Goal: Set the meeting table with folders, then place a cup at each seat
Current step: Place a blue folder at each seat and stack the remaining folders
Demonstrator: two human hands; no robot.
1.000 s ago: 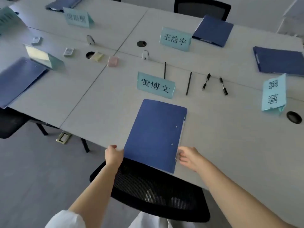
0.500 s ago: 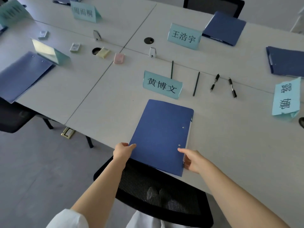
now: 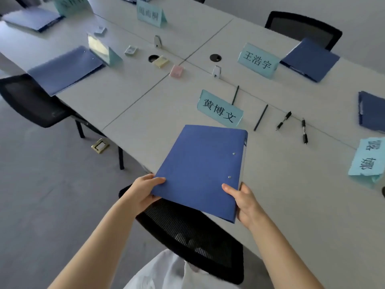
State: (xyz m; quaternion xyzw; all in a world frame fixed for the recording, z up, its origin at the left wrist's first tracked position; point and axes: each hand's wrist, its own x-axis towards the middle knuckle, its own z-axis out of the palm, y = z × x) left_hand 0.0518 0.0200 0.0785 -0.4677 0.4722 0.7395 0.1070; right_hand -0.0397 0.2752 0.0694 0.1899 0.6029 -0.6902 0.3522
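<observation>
Gripping the blue folder at its near corners, we have our left hand pinching the left corner, thumb on top, and our right hand curled round the right corner. The folder's near end juts past the counter edge above a black mesh chair. Just beyond the folder stands a teal name card. Other blue folders lie at other seats.

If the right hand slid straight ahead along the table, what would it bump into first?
Probably the black pencil right of the name card, though depth is unclear. The right hand now grips the blue folder.
</observation>
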